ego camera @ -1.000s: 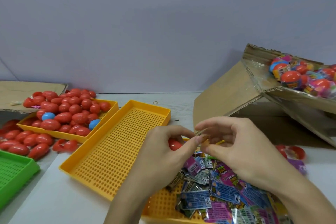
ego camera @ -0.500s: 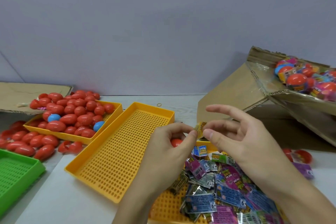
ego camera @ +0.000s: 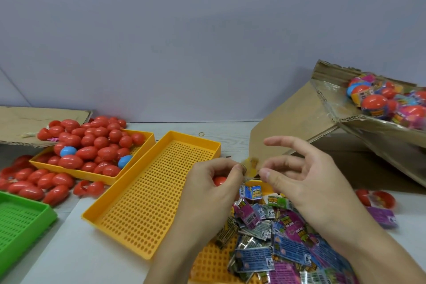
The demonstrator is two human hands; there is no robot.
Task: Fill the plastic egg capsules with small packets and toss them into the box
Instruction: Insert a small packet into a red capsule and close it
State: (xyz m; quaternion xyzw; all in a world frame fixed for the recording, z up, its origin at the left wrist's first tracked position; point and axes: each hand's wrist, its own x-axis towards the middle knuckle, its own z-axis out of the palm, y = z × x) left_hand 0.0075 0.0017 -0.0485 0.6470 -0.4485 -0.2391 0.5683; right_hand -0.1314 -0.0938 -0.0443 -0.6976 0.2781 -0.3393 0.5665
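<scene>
Pale wall behind the worktable; your left hand cups a red capsule & pinches a yellow packet w/ your right hand, other fingers splayed, prob. to load it; box waits at right.

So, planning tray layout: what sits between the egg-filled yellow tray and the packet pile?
In the head view, an empty yellow perforated tray lies between the egg-filled tray and the packet pile.
</scene>
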